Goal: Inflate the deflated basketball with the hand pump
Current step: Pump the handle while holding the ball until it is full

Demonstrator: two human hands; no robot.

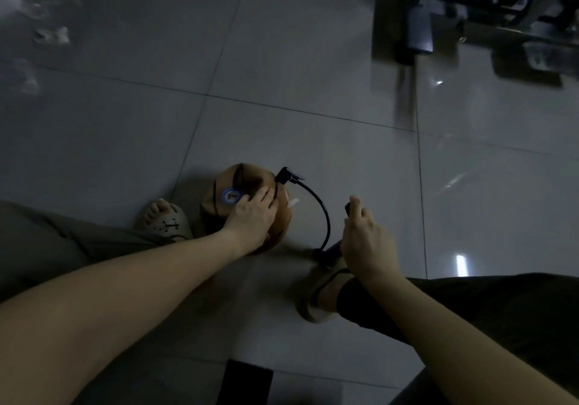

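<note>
A brown, dented basketball (pixel 241 179) with a round blue sticker lies on the tiled floor between my feet. My left hand (pixel 250 216) rests on top of it, fingers spread over the ball. A black hose (pixel 322 210) curves from a connector at the ball's upper right down to the hand pump (pixel 329 249), which stands by my right foot. My right hand (pixel 365 241) grips the pump's black handle, with only the handle's end visible above my fingers. The pump's body is mostly hidden under that hand.
My left foot (pixel 163 216) in a beige sandal sits just left of the ball; my right foot (pixel 319 298) is below the pump. A dark metal exercise machine frame (pixel 416 22) stands at the upper right. A dark object (pixel 247 382) lies at the bottom edge.
</note>
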